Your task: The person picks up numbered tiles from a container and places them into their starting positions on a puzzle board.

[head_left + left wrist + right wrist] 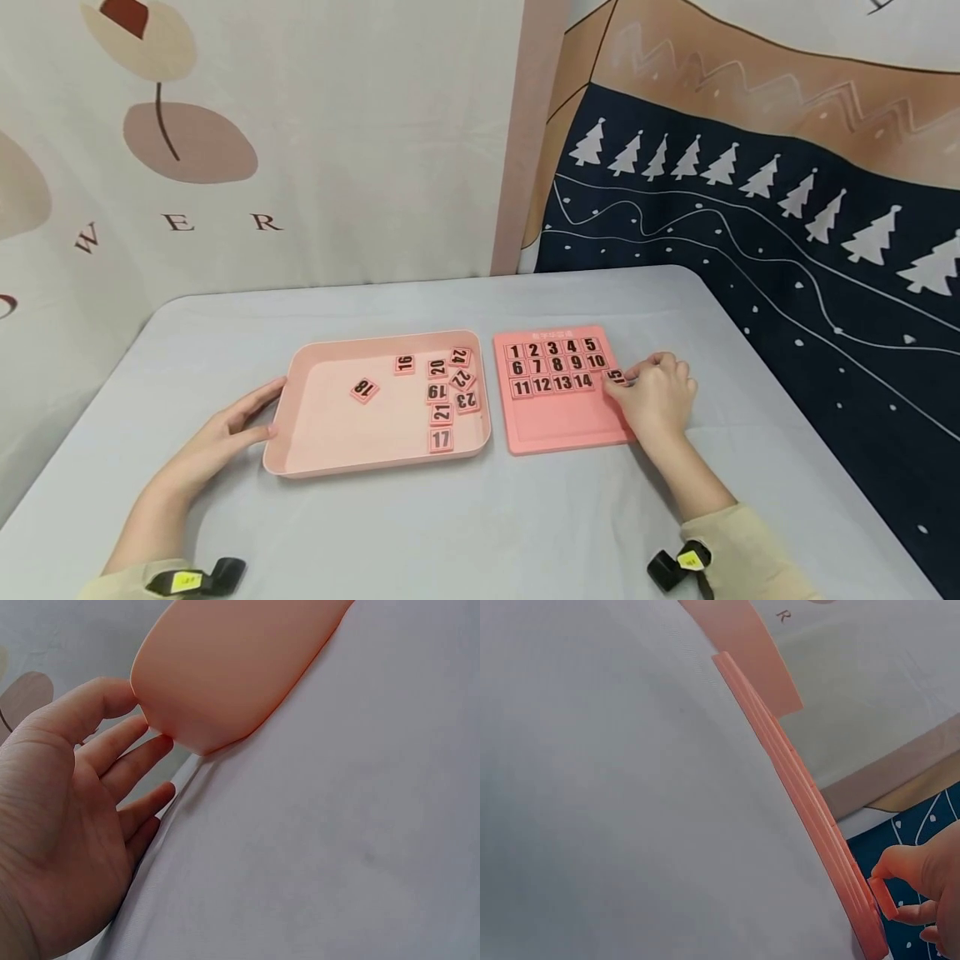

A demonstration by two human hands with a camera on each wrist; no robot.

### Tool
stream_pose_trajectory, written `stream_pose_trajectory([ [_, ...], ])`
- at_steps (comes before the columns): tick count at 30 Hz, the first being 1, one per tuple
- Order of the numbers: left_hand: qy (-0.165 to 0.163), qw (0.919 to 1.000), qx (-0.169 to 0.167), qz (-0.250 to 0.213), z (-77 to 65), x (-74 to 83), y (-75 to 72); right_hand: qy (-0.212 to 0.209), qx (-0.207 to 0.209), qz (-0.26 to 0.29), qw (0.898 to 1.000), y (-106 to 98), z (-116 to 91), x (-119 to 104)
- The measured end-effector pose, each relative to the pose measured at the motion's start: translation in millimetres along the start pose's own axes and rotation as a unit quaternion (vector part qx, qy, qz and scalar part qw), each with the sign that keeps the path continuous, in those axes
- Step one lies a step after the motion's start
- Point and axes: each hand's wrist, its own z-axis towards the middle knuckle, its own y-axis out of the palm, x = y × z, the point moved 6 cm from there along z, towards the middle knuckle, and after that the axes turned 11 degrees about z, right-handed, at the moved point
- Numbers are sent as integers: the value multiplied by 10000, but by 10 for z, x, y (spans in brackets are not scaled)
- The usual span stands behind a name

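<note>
Between thumb and fingers, my right hand [660, 402] pinches a pink number tile [615, 377] marked 15, tilted over the right edge of the pink number board [570, 425]. In the right wrist view the tile [883, 898] appears edge-on beside the board's side [810, 799]. Tiles 1 to 14 sit in rows on the board, with tile 14 [582, 381] just left of the held one. My left hand [217, 442] touches the left end of the pink tray [322, 437]; in the left wrist view its thumb and fingertips meet the tray's wall [225, 667], fingers loosely extended.
Several loose tiles lie in the tray, mostly at its right end, including tile 17 [441, 440] and tile 21 [441, 413]. Tile 18 [364, 390] lies nearer the middle. A pale cloth covers the table [465, 533]; printed curtains [360, 150] hang behind.
</note>
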Motion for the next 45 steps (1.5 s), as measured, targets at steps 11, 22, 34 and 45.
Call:
stream_pose_trajectory([
  [11,76,9999,-27,-113,13,-2,1,488,6,-87,9988,31,6,-16],
  [22,78,9997,-93,-214,-13,7,-9,714,-198,-290,9968,92,-3,-14],
  [34,12,9997,-72,-242,0,2,-3,538,-417,-134,9976,93,-39,-11],
  [45,-51,10000,-2,25,-4,13,-5,-321,-1067,218,9935,60,34,41],
])
